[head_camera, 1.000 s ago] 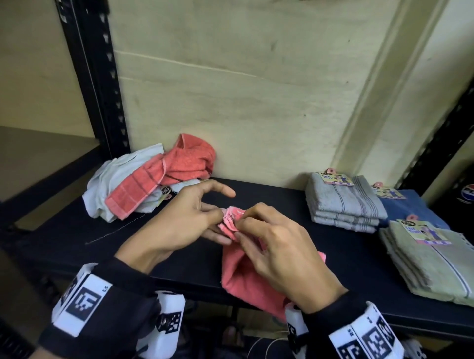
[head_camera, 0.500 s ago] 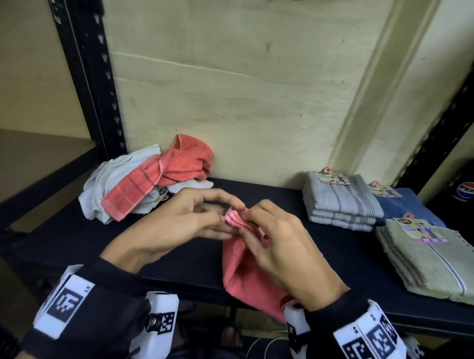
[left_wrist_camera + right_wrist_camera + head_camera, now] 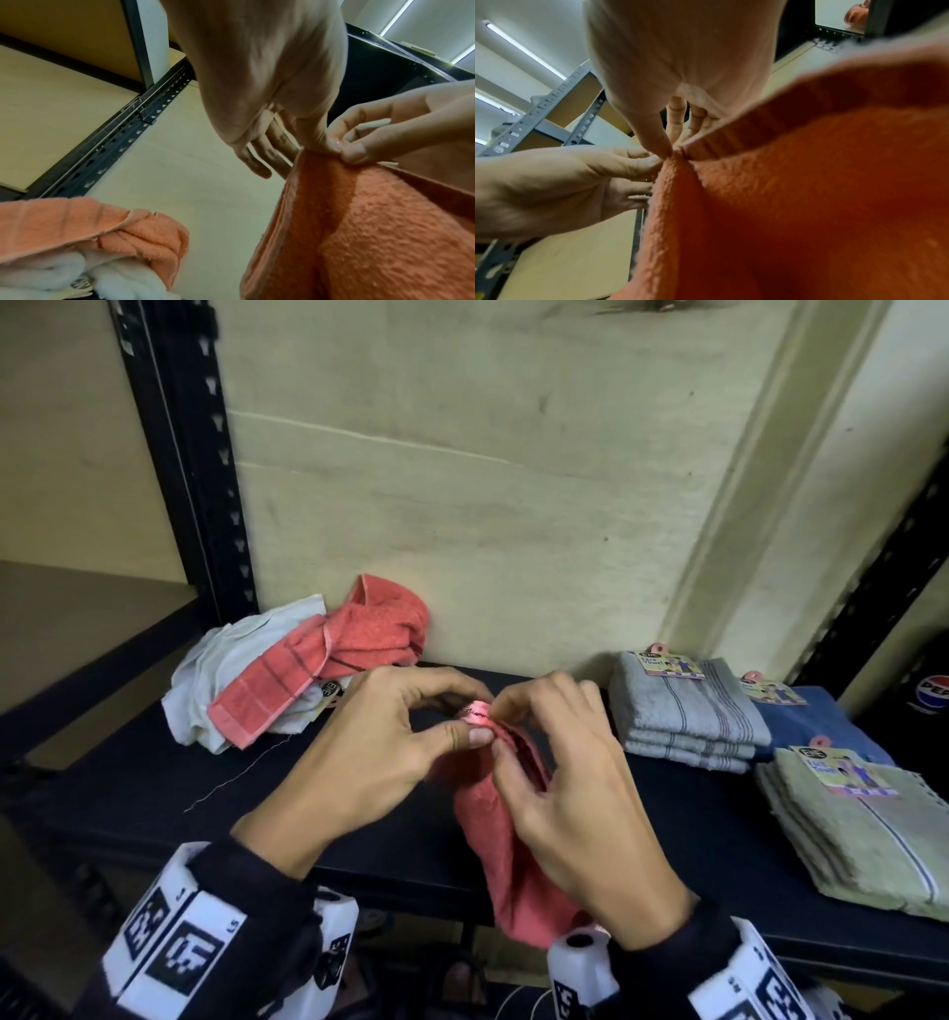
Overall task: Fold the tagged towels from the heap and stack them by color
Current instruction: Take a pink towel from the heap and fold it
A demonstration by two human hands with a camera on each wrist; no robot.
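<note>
A coral-pink towel point(image 3: 508, 855) hangs over the front edge of the black shelf point(image 3: 154, 793), bunched at its top. My left hand point(image 3: 411, 737) and my right hand point(image 3: 544, 762) both pinch that top corner side by side. In the left wrist view my left thumb and fingers point(image 3: 316, 142) pinch the towel point(image 3: 372, 233) edge, touching the right hand's fingers point(image 3: 359, 150). The right wrist view shows the same pinch point(image 3: 670, 154) on the towel point(image 3: 795, 203). The heap point(image 3: 287, 670) of white and coral towels lies at the back left.
Folded stacks lie on the right of the shelf: grey point(image 3: 688, 711), blue point(image 3: 816, 721) and pale green point(image 3: 862, 834), each with a paper tag on top. A black upright post point(image 3: 190, 469) stands at the back left; a wall runs behind the shelf.
Both hands rose slightly and closed together on the towel's top corner; the left index finger, earlier stretched out, now curls onto the corner.
</note>
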